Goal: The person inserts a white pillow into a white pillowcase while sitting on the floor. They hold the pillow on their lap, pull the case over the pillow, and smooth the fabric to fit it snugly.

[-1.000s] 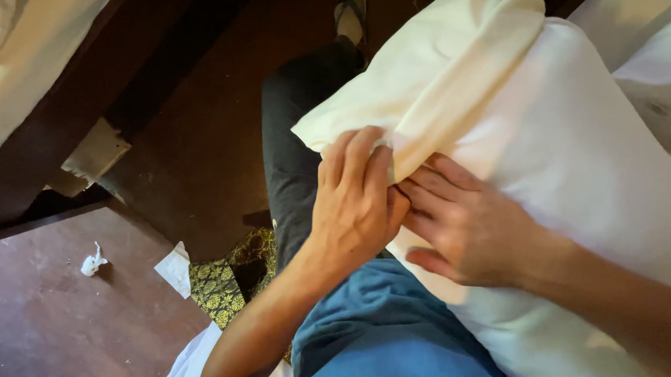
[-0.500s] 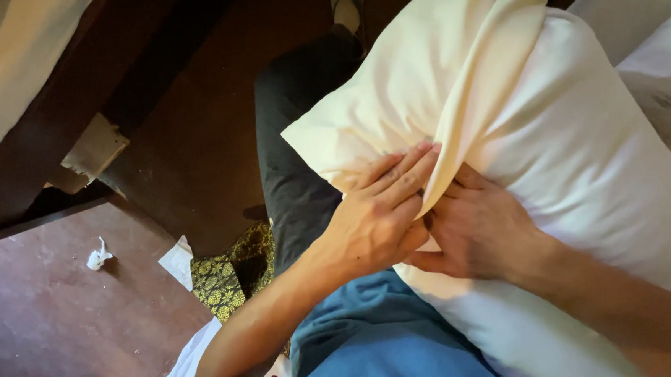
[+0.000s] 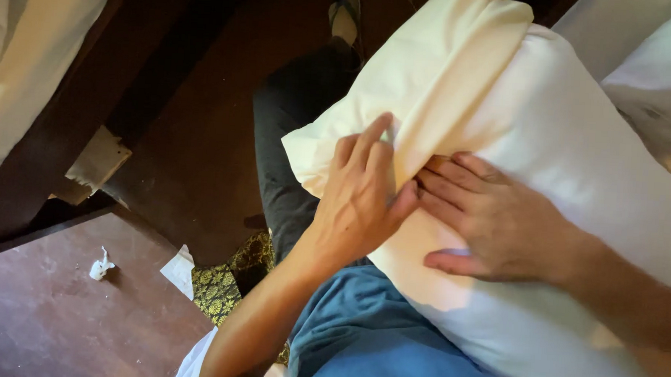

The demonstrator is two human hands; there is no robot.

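Observation:
A big white pillow [image 3: 552, 146] rests against my blue shirt and dark trousers, with a cream pillowcase [image 3: 433, 71] bunched over its upper left end. My left hand [image 3: 361, 201] lies on the cream fabric, fingers stretched upward and pressing its edge, thumb pinching the fold. My right hand [image 3: 494, 220] lies flat on the white pillow, fingertips tucked under the cream cloth's edge, right beside the left thumb.
A dark wooden floor [image 3: 201, 128] lies below, with my sandalled foot [image 3: 345, 13] at the top. A reddish-brown table [image 3: 53, 311] at lower left holds a crumpled white scrap [image 3: 102, 264]. White bedding [image 3: 21, 57] hangs at upper left; more pillows [image 3: 655, 75] sit upper right.
My left hand has uncurled from a closed grip and slid its fingers up along the cream fabric. The right hand has flattened on the pillow. The pillow shifted slightly.

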